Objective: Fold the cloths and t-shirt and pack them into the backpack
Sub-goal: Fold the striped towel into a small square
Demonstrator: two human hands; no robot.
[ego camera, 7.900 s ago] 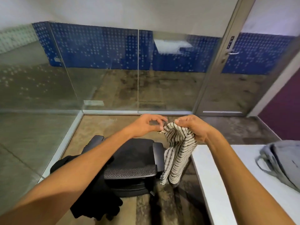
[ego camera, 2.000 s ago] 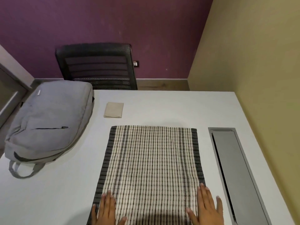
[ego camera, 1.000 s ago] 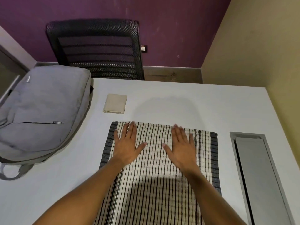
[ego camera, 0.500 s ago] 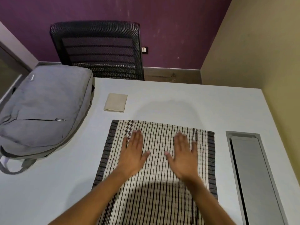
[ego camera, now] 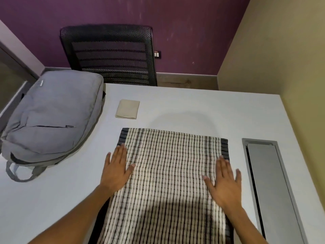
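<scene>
A cream cloth with black stripes and dark side borders (ego camera: 168,173) lies spread flat on the white table (ego camera: 202,106). My left hand (ego camera: 117,169) rests palm down on its left edge, fingers apart. On the cloth's right edge my right hand (ego camera: 223,180) also lies flat, fingers spread. A small folded beige cloth (ego camera: 127,109) sits beyond the striped one. The grey backpack (ego camera: 51,117) lies zipped on the table's left side. No t-shirt is in view.
A black mesh chair (ego camera: 112,55) stands behind the table against the purple wall. A grey cable hatch (ego camera: 270,187) is set into the table at the right, close to the yellow wall.
Both hands have slid apart from the middle of the striped cloth out to its left and right edges. Before that, I carried the cloth from beside the glass partition and laid it on the table.
</scene>
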